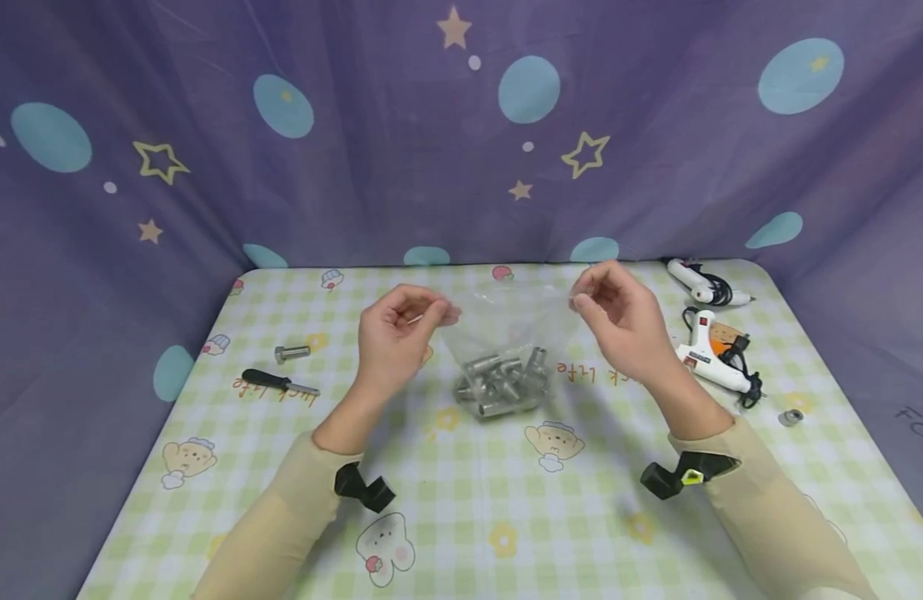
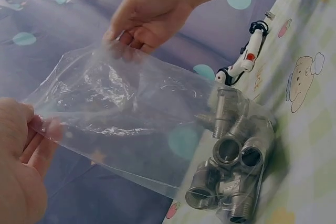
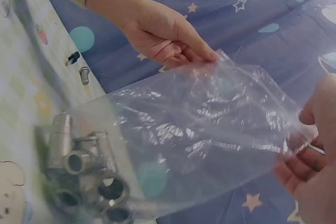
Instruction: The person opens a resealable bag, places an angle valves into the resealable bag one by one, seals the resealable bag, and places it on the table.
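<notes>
A clear plastic bag (image 1: 506, 321) hangs between my two hands, with several threaded metal pipe fittings (image 1: 502, 383) gathered at its bottom. My left hand (image 1: 397, 342) pinches one top corner of the bag between thumb and fingers. At the opposite top corner, my right hand (image 1: 619, 317) pinches the plastic the same way. Seen from the left wrist, the fittings (image 2: 228, 150) lie bunched against the bag's lower end, close to the tablecloth. The bag's upper part (image 3: 210, 108) is stretched and creased in the right wrist view.
On the left lie a hex bolt (image 1: 292, 353) and a black-handled screwdriver (image 1: 280, 382). To the right are a white glue gun (image 1: 712, 358) with its cord, a white corded tool (image 1: 705, 283) behind it, and a small metal fitting (image 1: 791, 417). A purple curtain (image 1: 401, 142) borders the checked table.
</notes>
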`<state>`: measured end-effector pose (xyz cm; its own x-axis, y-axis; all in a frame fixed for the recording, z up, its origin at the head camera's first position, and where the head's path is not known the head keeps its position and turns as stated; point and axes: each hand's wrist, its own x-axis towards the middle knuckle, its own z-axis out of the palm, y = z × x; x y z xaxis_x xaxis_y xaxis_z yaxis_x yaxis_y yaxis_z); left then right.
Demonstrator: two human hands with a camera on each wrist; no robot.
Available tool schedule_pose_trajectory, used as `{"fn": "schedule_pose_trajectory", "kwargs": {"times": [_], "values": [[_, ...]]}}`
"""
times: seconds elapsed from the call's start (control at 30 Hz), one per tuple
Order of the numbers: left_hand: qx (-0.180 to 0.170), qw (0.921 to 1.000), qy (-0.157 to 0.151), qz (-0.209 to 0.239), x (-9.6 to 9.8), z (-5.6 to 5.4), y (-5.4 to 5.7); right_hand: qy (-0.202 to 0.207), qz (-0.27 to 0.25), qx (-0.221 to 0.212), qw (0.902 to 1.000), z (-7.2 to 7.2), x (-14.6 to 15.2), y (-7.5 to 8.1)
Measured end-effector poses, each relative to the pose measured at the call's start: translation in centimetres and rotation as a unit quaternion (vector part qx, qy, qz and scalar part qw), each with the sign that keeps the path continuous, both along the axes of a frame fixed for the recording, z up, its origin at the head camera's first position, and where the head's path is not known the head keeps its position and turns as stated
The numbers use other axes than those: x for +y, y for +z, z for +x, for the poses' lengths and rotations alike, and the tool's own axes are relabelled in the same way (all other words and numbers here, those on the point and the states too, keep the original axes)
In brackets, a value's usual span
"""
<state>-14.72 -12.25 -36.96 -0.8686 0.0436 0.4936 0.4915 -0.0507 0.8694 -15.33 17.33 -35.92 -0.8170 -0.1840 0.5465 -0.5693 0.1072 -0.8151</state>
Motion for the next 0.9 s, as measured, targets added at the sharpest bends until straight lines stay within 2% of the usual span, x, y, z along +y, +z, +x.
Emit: {"fn": "schedule_pose_trajectory", "kwargs": {"times": [0.1, 0.2, 0.3, 0.37, 0.57, 0.73, 0.9], "values": [[-0.004, 0.9999, 0.014, 0.008, 0.2, -0.1, 0.0, -0.038, 0.078, 0.056, 0.9947, -0.6, -0.8, 0.8], [-0.010, 0.9996, 0.020, 0.018, 0.4, -0.3, -0.1, -0.072, 0.157, 0.137, 0.9754, -1.2, -2.0, 1.8], [-0.010, 0.9995, 0.022, 0.020, 0.5, -0.4, -0.2, -0.069, 0.209, 0.196, 0.9556, -1.5, -3.7, 3.1], [-0.003, 0.9997, 0.022, 0.013, 0.5, -0.4, -0.2, -0.049, 0.233, 0.213, 0.9474, -1.5, -4.7, 3.8], [0.009, 0.9999, 0.007, 0.003, 0.5, -0.5, -0.4, 0.012, 0.282, 0.196, 0.9393, -1.4, -6.8, 4.8], [0.019, 0.9997, -0.010, 0.010, 0.5, -0.6, -0.6, 0.029, 0.305, 0.180, 0.9346, -1.6, -7.3, 4.9], [0.022, 0.9997, -0.010, 0.008, 0.4, -0.6, -0.8, 0.043, 0.307, 0.175, 0.9347, -2.1, -7.6, 4.9]]}}
